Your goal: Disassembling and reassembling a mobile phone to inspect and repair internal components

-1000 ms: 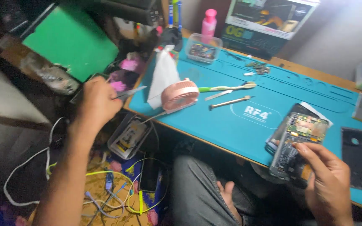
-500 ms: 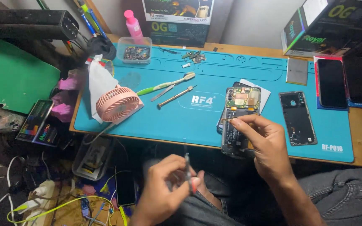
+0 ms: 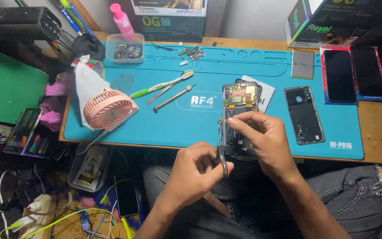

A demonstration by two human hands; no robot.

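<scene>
My left hand (image 3: 195,170) pinches a thin metal tool (image 3: 222,155) between thumb and fingers (image 3: 226,167). The tool points up at the open phone (image 3: 240,117). My right hand (image 3: 264,141) grips that phone from the side, with the fingers closed round its lower part. The phone has no back on, and I can see green and gold parts inside it. It is at the near edge of the blue mat (image 3: 164,124), just above my lap. My right hand hides the bottom of the phone, and I cannot tell what kind of tip the tool has.

On the mat, right of the phone, lies a dark phone back cover (image 3: 304,115). Further right, two dark phone screens (image 3: 352,73) lie side by side on a red and blue flat pack. A small grey flat piece (image 3: 302,64) sits near them. Left of the phone are a screwdriver (image 3: 173,98), a green and white toothbrush (image 3: 161,86) and a small pink fan (image 3: 109,108).

At the back of the bench (image 3: 376,132) stands a dark box with green and yellow letters (image 3: 169,20), cut off at the top. A black box with bright coloured edges (image 3: 323,22) sits in the right corner, also cut off. A pink bottle (image 3: 122,20) stands by a clear tub (image 3: 124,48) of tiny bits, too small to make out. Down by my left side, a flat dark pack with rainbow stripes (image 3: 25,135) lies among tangled wires.
</scene>
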